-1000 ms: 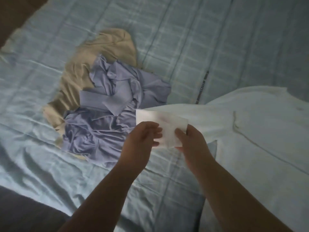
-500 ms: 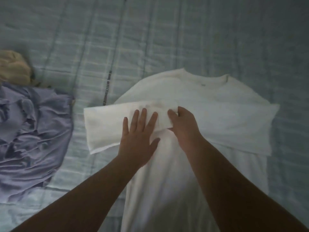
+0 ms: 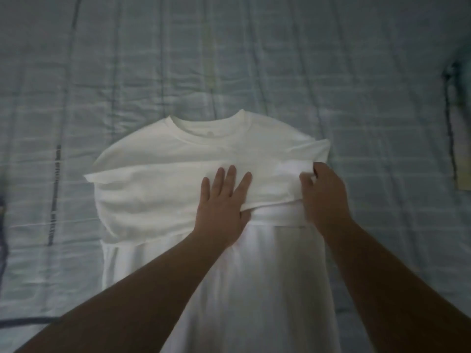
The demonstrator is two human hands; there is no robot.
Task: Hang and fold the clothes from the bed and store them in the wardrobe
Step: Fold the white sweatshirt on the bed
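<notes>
shirt (image 3: pixel 183 151) on bed (image 3: pixel 356 72) | left hand (image 3: pixel 221 207): grip spread flat, pinning sleeve (image 3: pixel 153 192) | right hand (image 3: pixel 325 197): grip pinches sleeve edge, probably squaring fold

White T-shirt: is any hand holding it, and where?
The right hand pinches the white T-shirt by its folded sleeve edge; left hand presses flat on it.

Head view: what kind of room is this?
Probably a bedroom. A white shirt lies spread on a checked blue bedcover. The left hand presses it flat and the right hand pinches it, folding laundry.
</notes>
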